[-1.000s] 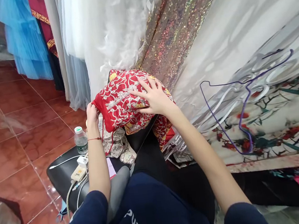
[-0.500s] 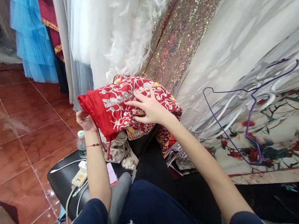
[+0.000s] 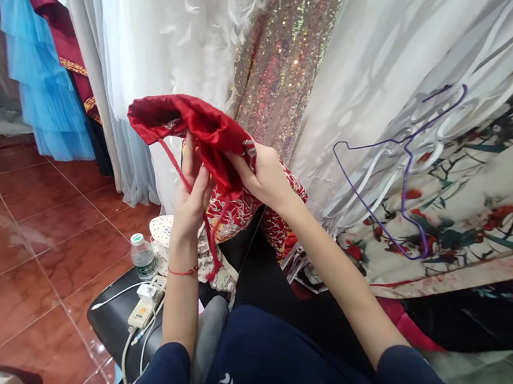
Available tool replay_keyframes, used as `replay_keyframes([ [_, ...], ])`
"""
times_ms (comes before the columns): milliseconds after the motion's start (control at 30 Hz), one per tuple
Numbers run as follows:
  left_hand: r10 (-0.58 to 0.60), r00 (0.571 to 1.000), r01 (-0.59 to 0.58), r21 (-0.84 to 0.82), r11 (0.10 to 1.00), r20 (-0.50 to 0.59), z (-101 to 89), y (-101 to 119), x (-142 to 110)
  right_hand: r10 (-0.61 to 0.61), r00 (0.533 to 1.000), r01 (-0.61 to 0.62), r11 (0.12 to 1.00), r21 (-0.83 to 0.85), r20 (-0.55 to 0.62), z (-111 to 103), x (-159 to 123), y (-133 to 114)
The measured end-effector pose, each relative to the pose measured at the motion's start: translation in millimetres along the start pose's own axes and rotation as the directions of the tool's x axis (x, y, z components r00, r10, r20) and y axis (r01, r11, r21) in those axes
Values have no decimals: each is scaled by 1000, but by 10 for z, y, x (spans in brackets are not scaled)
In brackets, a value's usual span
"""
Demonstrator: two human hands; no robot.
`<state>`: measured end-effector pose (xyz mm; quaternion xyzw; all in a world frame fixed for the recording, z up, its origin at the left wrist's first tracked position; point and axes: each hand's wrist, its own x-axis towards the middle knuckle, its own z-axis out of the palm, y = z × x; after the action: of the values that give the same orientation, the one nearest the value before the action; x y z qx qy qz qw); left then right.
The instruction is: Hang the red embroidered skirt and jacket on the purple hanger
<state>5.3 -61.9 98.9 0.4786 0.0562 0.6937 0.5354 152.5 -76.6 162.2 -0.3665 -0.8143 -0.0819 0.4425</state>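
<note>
Both my hands hold up a red embroidered garment (image 3: pixel 210 129), its smooth satin edge folded toward me. My left hand (image 3: pixel 193 191) is closed on the near edge, thumb and fingers pinching the cloth. At the right side of the folded part, my right hand (image 3: pixel 264 175) grips the fabric, some fingertips hidden in it. A red cord (image 3: pixel 212 235) hangs below between my wrists. More red cloth with silver and gold embroidery (image 3: pixel 235 213) lies behind and beneath my hands, over the black seat.
A water bottle (image 3: pixel 143 257), a power strip (image 3: pixel 142 311) with cables and a dotted cloth (image 3: pixel 161 226) are on the black seat (image 3: pixel 105 303). White and sequined dresses (image 3: pixel 284 43) hang ahead. Purple (image 3: pixel 406 197) and white hangers are at right.
The garment's satin end has been raised and turned up toward me. My left hand moved right onto its edge; my right hand went from lying flat on the embroidery to gripping the cloth.
</note>
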Motion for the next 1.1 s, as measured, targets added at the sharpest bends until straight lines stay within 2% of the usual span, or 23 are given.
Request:
replay_keyframes([
  [100, 46, 996, -46, 5, 999, 73, 378, -120, -123, -10, 992, -6, 993, -119, -127, -278, -115, -94],
  [167, 33, 992, -28, -38, 999, 118, 616, -223, -261, -29, 981, -13, 976, -215, -192, -478, -240, -207],
  [267, -20, 981, 22, -9, 1000, 192, 938, -301, -532, -49, 960, -59, 926, -373, -274, -741, -470, -416],
  [367, -132, 955, 134, 12, 991, 266, 1204, -313, -791, -63, 934, -152, 822, -550, -352, -923, -734, -573],
  [467, -234, 903, 259, -22, 966, 361, 1387, -367, -952, -72, 912, -217, 750, -625, -403, -1068, -1021, -581],
  [567, -332, 836, 380, -25, 925, 437, 1487, -503, -1027, -47, 894, -258, 760, -596, -446, -1212, -1297, -476],
  [633, -380, 801, 447, -39, 894, 463, 1531, -627, -1067, 14, 878, -309, 780, -544, -478, -1300, -1450, -406],
  [700, -424, 772, 495, -31, 868, 473, 1566, -770, -1111, 132, 863, -383, 800, -462, -487, -1376, -1577, -360],
  [800, -512, 729, 536, 85, 840, 455, 1584, -1022, -1139, 310, 879, -445, 806, -391, -362, -1482, -1762, -291],
  [900, -566, 715, 511, 245, 824, 412, 1520, -1313, -1046, 346, 925, -378, 801, -464, -156, -1595, -1988, -163],
  [933, -562, 731, 482, 291, 826, 387, 1480, -1410, -986, 339, 935, -341, 792, -506, -100, -1633, -2070, -112],
  [1100, -454, 865, 315, 472, 823, 215, 1280, -1836, -589, 298, 949, -157, 739, -655, 108, -1783, -2481, 26],
])
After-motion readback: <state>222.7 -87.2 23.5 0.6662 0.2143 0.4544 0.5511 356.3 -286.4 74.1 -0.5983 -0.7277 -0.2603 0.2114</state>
